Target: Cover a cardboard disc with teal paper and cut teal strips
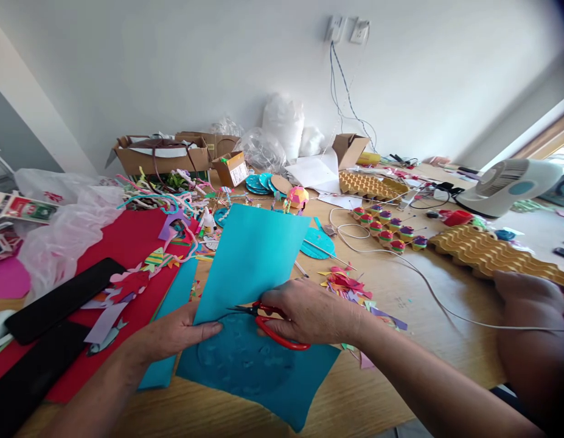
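Note:
My right hand (304,310) is closed round the red handles of a pair of scissors (282,338). The dark blades point left and lie against a large blue sheet of paper (258,255), at a cut across its middle. Above the cut the sheet stands up bright; below it hangs a darker part with a curved outline on it. My left hand (176,331) pinches the sheet's left edge between thumb and fingers, just left of the blade tips. Part of the left fingers is hidden behind the paper.
Red sheets (94,243), black cases (65,298) and paper scraps lie on the left. Colored scraps (348,286), a white cable (418,277), painted egg-carton cups (386,228) and egg trays (496,249) are on the right. Cardboard boxes (163,155) stand behind; another person's arm (528,328) rests at right.

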Available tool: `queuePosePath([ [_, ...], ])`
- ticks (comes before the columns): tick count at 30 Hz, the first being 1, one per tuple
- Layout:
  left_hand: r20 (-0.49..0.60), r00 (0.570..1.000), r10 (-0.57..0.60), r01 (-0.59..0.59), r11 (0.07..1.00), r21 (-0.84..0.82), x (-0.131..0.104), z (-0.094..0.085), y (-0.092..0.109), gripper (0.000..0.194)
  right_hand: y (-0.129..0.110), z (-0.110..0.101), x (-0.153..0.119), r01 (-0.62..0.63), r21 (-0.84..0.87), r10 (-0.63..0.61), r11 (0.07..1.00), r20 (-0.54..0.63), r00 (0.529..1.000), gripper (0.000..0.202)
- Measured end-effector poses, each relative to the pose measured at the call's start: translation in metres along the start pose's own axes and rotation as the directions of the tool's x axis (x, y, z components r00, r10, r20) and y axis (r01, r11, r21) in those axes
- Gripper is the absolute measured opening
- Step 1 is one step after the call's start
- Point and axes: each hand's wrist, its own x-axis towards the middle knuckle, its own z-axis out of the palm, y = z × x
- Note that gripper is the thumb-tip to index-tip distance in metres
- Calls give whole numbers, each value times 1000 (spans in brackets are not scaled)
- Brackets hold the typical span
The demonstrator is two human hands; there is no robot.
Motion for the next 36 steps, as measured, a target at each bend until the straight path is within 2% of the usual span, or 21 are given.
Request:
queuePosePath([
  [7, 37, 999, 37, -37, 999, -9, 3, 3, 4, 40, -1, 0, 1, -4, -5, 4, 1000, 1, 1000, 38],
  [17, 22, 999, 39, -39, 999, 2, 4, 4, 3, 43, 0, 2, 4, 4, -16, -4, 1000, 7, 1000, 35],
  [21, 67, 995, 75, -75, 997, -2, 5, 5, 5, 39, 1, 4, 4, 23, -29, -23, 999, -13, 1000, 36],
  [27, 97, 982, 160, -170, 980, 100, 8, 5, 3, 39, -1, 5, 4, 36, -11, -36, 999, -31, 999, 36],
  [32, 50, 985, 163, -170, 964, 203, 11, 2, 1, 46, -1, 2, 6, 37, -13, -37, 999, -19, 999, 36],
  [36, 41, 991, 126, -132, 968, 211, 12, 2, 2, 54, 2, 2, 8, 45, -3, -45, 999, -19, 999, 33],
])
